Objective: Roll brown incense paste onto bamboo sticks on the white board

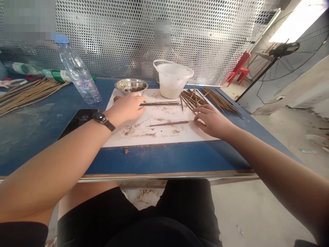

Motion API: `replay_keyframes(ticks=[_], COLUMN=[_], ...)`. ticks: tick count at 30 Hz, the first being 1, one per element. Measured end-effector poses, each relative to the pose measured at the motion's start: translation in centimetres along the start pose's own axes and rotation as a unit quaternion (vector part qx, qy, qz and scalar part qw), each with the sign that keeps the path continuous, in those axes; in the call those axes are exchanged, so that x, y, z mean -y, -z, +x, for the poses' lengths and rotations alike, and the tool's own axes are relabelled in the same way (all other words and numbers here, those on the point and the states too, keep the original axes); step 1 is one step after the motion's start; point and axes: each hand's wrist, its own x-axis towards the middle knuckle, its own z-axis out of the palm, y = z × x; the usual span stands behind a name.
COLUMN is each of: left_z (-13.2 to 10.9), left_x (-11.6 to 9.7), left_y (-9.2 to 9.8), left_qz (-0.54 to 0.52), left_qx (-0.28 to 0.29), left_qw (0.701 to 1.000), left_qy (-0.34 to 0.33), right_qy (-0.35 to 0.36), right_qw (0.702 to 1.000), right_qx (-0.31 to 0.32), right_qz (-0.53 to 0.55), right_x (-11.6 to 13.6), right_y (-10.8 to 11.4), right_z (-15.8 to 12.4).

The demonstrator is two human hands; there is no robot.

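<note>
My left hand (128, 108), with a black watch on its wrist, lies palm down on the white board (159, 135), its curled fingers resting at the end of a small bundle of coated sticks (160, 103). My right hand (212, 120) rests on the board's right side, fingertips pinching the bare end of a single coated stick (168, 123) that lies flat across the board. Brown paste smears mark the board between both hands. A loose pile of thin sticks (195, 97) sits just beyond my right hand.
A metal bowl (131, 85) and a white plastic bucket (172, 79) stand at the board's far edge. A water bottle (78, 73) and a dark phone (78, 121) are at left, raw sticks (28, 92) far left. Perforated metal screen behind; a fan (285, 51) at right.
</note>
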Motion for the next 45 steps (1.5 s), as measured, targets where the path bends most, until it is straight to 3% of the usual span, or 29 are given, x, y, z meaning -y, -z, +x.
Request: replay_keyframes(ticks=[6,12,15,19,23,29,33,40,45], left_z=[-0.1,0.3,0.4,0.6,0.8,0.7,0.8,0.8,0.9], left_x=[-0.1,0.5,0.6,0.6,0.9,0.9,0.6,0.7,1.0], left_y=[0.1,-0.6,-0.9,-1.0,-1.1,-1.2,-1.4,-1.4,-1.6], left_qz=[-0.009,-0.02,0.0,0.039,0.031,0.014,0.035,0.024,0.016], left_qx=[-0.006,0.045,0.031,0.034,0.027,0.016,0.005,0.006,0.003], left_qw=[1.0,0.998,0.998,0.997,0.997,0.999,0.999,1.0,1.0], left_qy=[-0.006,-0.041,-0.049,-0.059,-0.06,-0.038,-0.033,-0.014,-0.005], right_qy=[0.03,-0.042,-0.009,0.068,0.017,-0.002,-0.008,-0.028,-0.001], right_qw=[0.999,0.99,0.995,0.993,0.984,0.963,0.963,0.974,0.97], right_qx=[0.023,0.127,0.097,0.062,0.141,0.233,0.224,0.178,0.197], right_qz=[0.014,-0.045,-0.005,0.077,0.107,0.135,0.147,0.138,0.144], right_x=[4.6,11.3,14.6,17.3,18.2,20.0,20.5,18.0,18.9], right_y=[0.6,3.2,3.6,1.5,0.2,3.1,3.2,0.8,2.3], right_z=[2.6,5.5,7.4,9.7,9.6,4.3,3.4,6.8,3.1])
